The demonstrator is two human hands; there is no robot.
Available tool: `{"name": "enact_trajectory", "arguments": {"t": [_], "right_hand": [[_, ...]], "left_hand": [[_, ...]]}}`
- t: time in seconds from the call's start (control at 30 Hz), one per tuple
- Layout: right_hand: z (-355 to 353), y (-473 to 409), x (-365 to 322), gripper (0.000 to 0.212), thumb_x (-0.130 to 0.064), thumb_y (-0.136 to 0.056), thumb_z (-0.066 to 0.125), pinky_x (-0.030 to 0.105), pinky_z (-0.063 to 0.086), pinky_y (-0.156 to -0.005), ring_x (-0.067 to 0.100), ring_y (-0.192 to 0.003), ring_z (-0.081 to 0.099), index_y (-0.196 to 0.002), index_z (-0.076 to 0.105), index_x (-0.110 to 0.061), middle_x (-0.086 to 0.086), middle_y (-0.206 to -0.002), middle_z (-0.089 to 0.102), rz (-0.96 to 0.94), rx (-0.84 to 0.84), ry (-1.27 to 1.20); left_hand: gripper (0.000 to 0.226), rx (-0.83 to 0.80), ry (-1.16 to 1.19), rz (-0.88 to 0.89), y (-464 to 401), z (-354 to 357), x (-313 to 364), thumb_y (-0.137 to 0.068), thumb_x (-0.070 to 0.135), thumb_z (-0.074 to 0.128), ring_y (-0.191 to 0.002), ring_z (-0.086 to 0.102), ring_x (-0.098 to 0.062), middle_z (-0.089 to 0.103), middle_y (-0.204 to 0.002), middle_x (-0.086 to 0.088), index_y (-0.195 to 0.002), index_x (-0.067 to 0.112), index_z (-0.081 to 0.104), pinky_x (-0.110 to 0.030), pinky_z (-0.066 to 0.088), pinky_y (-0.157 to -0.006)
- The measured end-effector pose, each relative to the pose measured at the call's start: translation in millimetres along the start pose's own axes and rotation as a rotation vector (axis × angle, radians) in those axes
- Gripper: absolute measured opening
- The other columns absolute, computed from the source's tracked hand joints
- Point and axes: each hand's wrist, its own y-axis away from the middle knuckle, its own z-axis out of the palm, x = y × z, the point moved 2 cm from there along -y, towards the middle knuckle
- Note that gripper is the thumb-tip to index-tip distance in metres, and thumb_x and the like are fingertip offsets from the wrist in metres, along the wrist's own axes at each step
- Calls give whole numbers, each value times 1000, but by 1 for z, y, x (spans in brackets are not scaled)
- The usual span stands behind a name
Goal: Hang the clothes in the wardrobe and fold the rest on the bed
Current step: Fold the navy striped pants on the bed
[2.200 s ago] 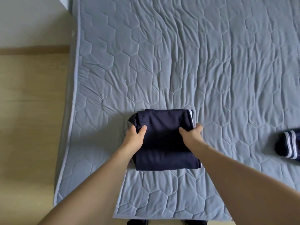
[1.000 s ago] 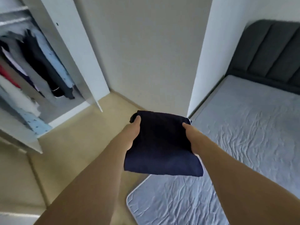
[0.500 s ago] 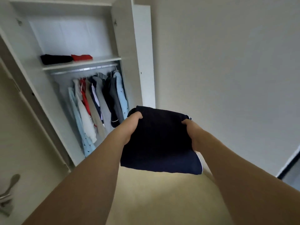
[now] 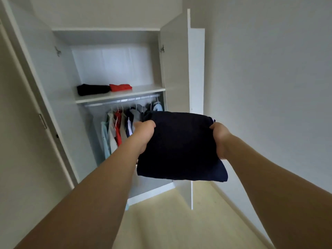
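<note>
The left hand (image 4: 144,134) and right hand (image 4: 221,139) each grip one side of the folded navy garment (image 4: 181,146), fingers curled around it. It is in the air before the open wardrobe (image 4: 172,69).

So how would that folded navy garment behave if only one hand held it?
Probably floppy: the folded navy garment already droops at its near edge between the left hand and the right hand. One-handed, it would likely sag and unfold. It looks light.

Folded navy garment (image 4: 181,146) — flat, held mid-air before open white wardrobe (image 4: 177,69) — shirts hanging inside.
</note>
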Motion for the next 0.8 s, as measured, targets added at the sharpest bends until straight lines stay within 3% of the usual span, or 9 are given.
{"name": "enact_trajectory", "arguments": {"t": [0.07,0.17,0.33,0.43,0.53,0.6,0.7,0.8], "right_hand": [[25,-38,-25,39,-24,-89,35,41,49,-91,29,-98,60,-118,59,-18,10,-111,63,-13,-43,8],[62,-83,-62,41,-19,-85,33,38,50,-79,28,-90,59,-116,60,-15,9,-101,62,-66,-92,19],[139,-166,-103,31,-21,-88,35,41,48,-90,28,-96,60,-104,60,-13,11,-101,63,-68,-160,87],[184,-218,-119,25,-18,-91,36,38,48,-80,25,-80,59,-92,60,-11,10,-87,62,-76,-206,117],[239,-286,-132,24,-16,-90,39,38,50,-79,26,-80,61,-94,61,-8,11,-89,64,-69,-270,119],[269,-325,-141,25,-15,-89,40,37,52,-73,26,-77,62,-98,62,-8,11,-86,65,-61,-294,117],[328,-391,-167,29,-16,-89,41,36,52,-64,27,-77,64,-108,62,-10,11,-87,66,-55,-305,119],[375,-450,-200,32,-14,-87,42,38,54,-73,28,-80,64,-111,62,-7,12,-92,67,-84,-309,125]], "left_hand": [[64,72,-16,46,-48,-6,18,-92,18,51,-107,55,-31,49,-129,-16,-146,7,20,-45,50,-90],[54,103,-41,76,-106,-15,45,-94,16,52,-106,55,-30,50,-122,-15,-140,7,26,-44,49,-87],[27,160,-100,90,-216,-39,68,-97,12,46,-103,49,-25,45,-116,-11,-120,12,32,-35,44,-90],[26,194,-118,90,-279,-56,70,-97,13,45,-96,48,-22,44,-112,-11,-120,15,32,-36,44,-77],[22,213,-113,105,-357,-76,76,-99,12,41,-80,47,-18,44,-96,-7,-116,18,29,-31,42,-61],[24,210,-112,101,-398,-88,82,-99,12,41,-78,46,-17,44,-95,-7,-119,18,29,-30,41,-58],[44,205,-89,85,-477,-105,103,-95,13,44,-95,56,-27,51,-114,-15,-136,8,27,-39,52,-76],[53,184,13,96,-550,-114,124,-88,10,43,-80,56,-27,52,-100,-15,-138,6,28,-33,47,-56]]}}
